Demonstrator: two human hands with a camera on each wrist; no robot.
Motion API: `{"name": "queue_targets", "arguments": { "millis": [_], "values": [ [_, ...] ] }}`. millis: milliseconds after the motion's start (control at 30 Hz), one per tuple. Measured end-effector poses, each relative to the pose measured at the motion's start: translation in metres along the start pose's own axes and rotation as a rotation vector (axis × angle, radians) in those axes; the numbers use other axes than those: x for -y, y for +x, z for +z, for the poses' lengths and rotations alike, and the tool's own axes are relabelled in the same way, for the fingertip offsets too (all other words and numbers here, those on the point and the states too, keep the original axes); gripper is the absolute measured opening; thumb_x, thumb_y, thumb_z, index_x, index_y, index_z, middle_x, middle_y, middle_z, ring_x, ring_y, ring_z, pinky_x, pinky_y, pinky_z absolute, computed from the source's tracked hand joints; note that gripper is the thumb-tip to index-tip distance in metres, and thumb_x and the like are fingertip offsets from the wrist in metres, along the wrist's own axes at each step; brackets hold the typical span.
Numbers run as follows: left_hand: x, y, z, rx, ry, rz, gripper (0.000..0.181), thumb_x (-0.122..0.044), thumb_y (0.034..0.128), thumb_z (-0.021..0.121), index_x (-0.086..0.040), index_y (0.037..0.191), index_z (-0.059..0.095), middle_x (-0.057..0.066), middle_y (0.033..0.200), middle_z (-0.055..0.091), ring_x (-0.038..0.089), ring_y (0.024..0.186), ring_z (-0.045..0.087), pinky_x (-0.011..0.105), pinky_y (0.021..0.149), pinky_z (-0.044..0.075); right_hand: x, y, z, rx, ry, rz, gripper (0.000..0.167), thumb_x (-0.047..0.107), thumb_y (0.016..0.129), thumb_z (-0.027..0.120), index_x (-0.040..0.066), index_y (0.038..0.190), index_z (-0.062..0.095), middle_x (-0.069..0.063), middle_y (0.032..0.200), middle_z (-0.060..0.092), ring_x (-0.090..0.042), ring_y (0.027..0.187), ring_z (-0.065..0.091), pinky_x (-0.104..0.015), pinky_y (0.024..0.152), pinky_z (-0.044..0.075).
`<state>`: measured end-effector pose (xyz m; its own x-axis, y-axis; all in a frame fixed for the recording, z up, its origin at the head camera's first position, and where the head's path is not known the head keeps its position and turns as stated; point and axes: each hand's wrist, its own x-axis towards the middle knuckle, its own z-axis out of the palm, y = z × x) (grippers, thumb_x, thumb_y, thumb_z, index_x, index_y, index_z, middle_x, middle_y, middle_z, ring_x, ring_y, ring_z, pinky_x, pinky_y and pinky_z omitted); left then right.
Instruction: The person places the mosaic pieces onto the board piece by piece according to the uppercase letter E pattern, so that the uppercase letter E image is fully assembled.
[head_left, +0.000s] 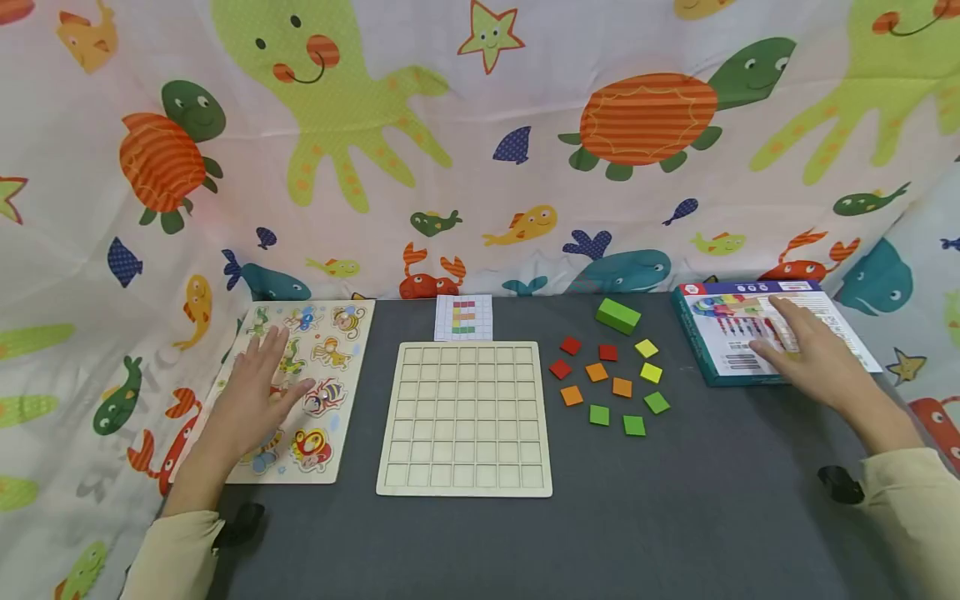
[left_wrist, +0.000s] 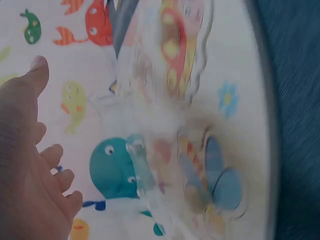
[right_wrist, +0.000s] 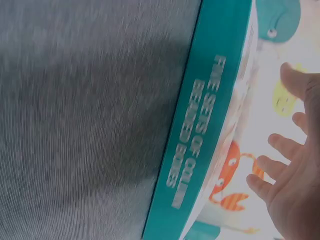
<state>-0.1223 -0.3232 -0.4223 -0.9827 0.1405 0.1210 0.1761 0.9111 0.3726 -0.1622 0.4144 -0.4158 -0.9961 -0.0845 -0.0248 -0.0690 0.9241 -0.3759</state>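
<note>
In the head view, my left hand (head_left: 251,400) is over the left part of a board with insect pictures (head_left: 351,333), its fingers extended and holding nothing. My right hand (head_left: 813,354) is over a teal-edged box (head_left: 742,358), fingers spread, also holding nothing; whether it touches the box I cannot tell. In the left wrist view the left hand (left_wrist: 37,165) has relaxed fingers beside the blurred board (left_wrist: 255,125). The right wrist view shows the right hand (right_wrist: 295,165) loosely spread near the box's teal side (right_wrist: 200,125).
A pale grid board (head_left: 464,492) lies mid-table, with a small pattern card (head_left: 483,318) behind it. Right of it are several loose red, orange, yellow (head_left: 651,372) and green squares (head_left: 634,426) and a green block (head_left: 618,317). A printed cloth (head_left: 480,167) hangs behind.
</note>
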Motion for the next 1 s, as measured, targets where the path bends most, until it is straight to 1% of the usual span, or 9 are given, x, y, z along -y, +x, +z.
{"name": "queue_targets", "arguments": {
  "millis": [100,167,233,400,533,633,767,833,1000],
  "values": [
    [-0.01,-0.007,0.005,0.0,-0.011,0.003,0.091,-0.044,0.0925,0.065,-0.016,0.159,0.01,0.018,0.163,0.011,0.04,0.149,0.001,0.067,0.114,0.007,0.013,-0.002,0.002,0.005,0.037,-0.017,0.086,0.041,0.097,0.059,0.008,0.158,0.008,-0.036,0.154,0.015,-0.058,0.138,0.012,-0.078,0.101,0.014],
    [-0.018,-0.011,0.009,0.013,-0.027,0.0,0.092,-0.044,0.0919,0.065,-0.019,0.16,0.009,0.016,0.163,0.01,0.039,0.149,0.003,0.069,0.111,0.012,0.021,-0.002,0.004,-0.001,0.041,-0.048,0.083,0.036,0.097,0.061,0.007,0.158,0.013,-0.035,0.154,0.018,-0.058,0.138,0.014,-0.077,0.102,0.016],
    [-0.028,-0.015,0.012,0.015,-0.019,0.016,0.093,-0.043,0.091,0.067,-0.02,0.16,0.009,0.014,0.164,0.011,0.04,0.149,0.006,0.07,0.11,0.015,0.03,-0.003,0.007,-0.018,0.035,-0.075,0.081,0.032,0.095,0.065,0.005,0.156,0.018,-0.033,0.154,0.02,-0.056,0.139,0.016,-0.076,0.102,0.017],
    [-0.054,-0.028,0.019,0.014,-0.017,0.102,0.096,-0.038,0.0866,0.074,-0.021,0.159,0.014,0.011,0.163,0.014,0.04,0.148,0.015,0.065,0.112,0.02,0.05,-0.003,0.012,-0.068,0.038,-0.123,0.075,0.023,0.092,0.07,0.001,0.152,0.03,-0.031,0.153,0.026,-0.052,0.14,0.02,-0.074,0.102,0.023],
    [-0.072,-0.035,0.025,0.038,-0.056,0.129,0.098,-0.039,0.0841,0.077,-0.022,0.159,0.016,0.008,0.163,0.017,0.037,0.148,0.016,0.064,0.112,0.022,0.067,-0.003,0.018,-0.08,0.083,-0.172,0.071,0.021,0.092,0.07,0.001,0.15,0.035,-0.029,0.151,0.031,-0.05,0.14,0.024,-0.073,0.103,0.025],
    [-0.079,-0.039,0.033,0.048,-0.06,0.154,0.098,-0.039,0.0832,0.078,-0.022,0.159,0.018,0.008,0.163,0.02,0.038,0.147,0.018,0.062,0.113,0.023,0.083,-0.001,0.025,-0.092,0.114,-0.235,0.066,0.019,0.092,0.07,0.001,0.147,0.039,-0.028,0.15,0.035,-0.05,0.137,0.03,-0.071,0.103,0.028],
    [-0.086,-0.042,0.045,0.066,-0.043,0.189,0.097,-0.04,0.0832,0.078,-0.024,0.159,0.018,0.008,0.162,0.023,0.04,0.146,0.022,0.061,0.112,0.025,0.106,0.004,0.039,-0.11,0.118,-0.34,0.056,0.009,0.089,0.072,-0.001,0.139,0.049,-0.026,0.142,0.045,-0.047,0.128,0.043,-0.066,0.099,0.037],
    [-0.089,-0.042,0.052,0.09,-0.032,0.207,0.098,-0.042,0.0827,0.078,-0.024,0.159,0.018,0.008,0.161,0.024,0.04,0.145,0.023,0.06,0.113,0.025,0.117,0.007,0.047,-0.112,0.116,-0.389,0.05,0.004,0.087,0.073,-0.001,0.134,0.054,-0.025,0.137,0.051,-0.045,0.123,0.049,-0.063,0.096,0.042],
    [-0.1,-0.042,0.065,0.182,-0.043,0.242,0.101,-0.044,0.0802,0.079,-0.015,0.158,0.022,0.01,0.162,0.02,0.038,0.147,0.02,0.055,0.115,0.024,0.141,0.012,0.07,-0.063,0.155,-0.476,0.04,-0.001,0.087,0.071,0.0,0.126,0.063,-0.019,0.127,0.061,-0.038,0.115,0.059,-0.057,0.092,0.049]
  ]
}}
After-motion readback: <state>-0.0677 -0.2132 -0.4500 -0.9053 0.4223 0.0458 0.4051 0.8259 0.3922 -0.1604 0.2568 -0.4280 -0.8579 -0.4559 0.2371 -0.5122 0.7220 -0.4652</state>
